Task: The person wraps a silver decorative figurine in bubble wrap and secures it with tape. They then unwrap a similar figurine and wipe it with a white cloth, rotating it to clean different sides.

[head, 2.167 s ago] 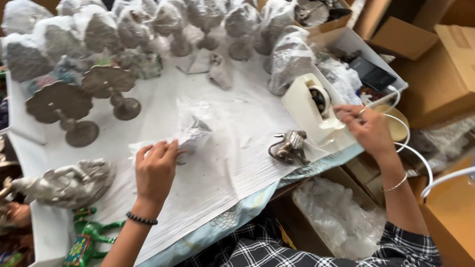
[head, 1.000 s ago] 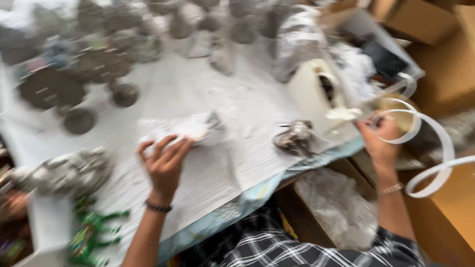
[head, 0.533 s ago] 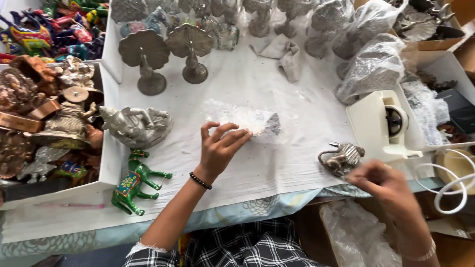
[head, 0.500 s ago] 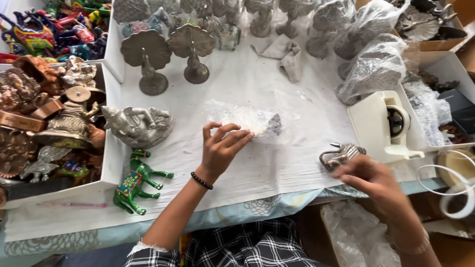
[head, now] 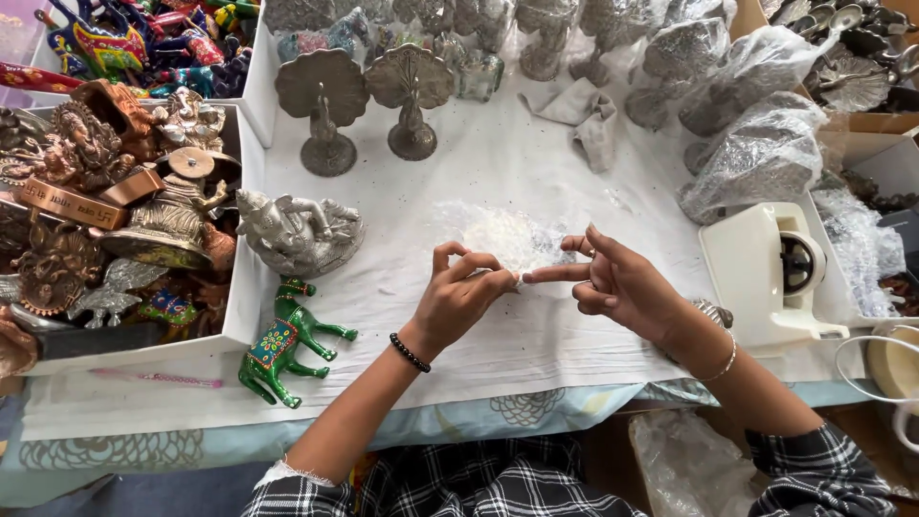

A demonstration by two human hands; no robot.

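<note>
A small bundle in bubble wrap lies on the white table cover in front of me. My left hand is curled at the bundle's near edge, fingertips pinching the wrap. My right hand reaches in from the right. Its index finger is stretched out and touches my left fingertips, and its other fingers are spread. Whether anything thin is held between the fingertips cannot be made out. A small silver metal figure peeks out behind my right wrist.
A white tape dispenser stands to the right, a tape roll beyond it. On the left are a silver elephant figure, a green painted animal and a white box of brass figures. Two peacock stands and wrapped pieces line the back.
My right hand left the tape dispenser and tape at the right edge and came left to the bundle, meeting my left hand. My left hand stayed on the bundle. My view swung left.
</note>
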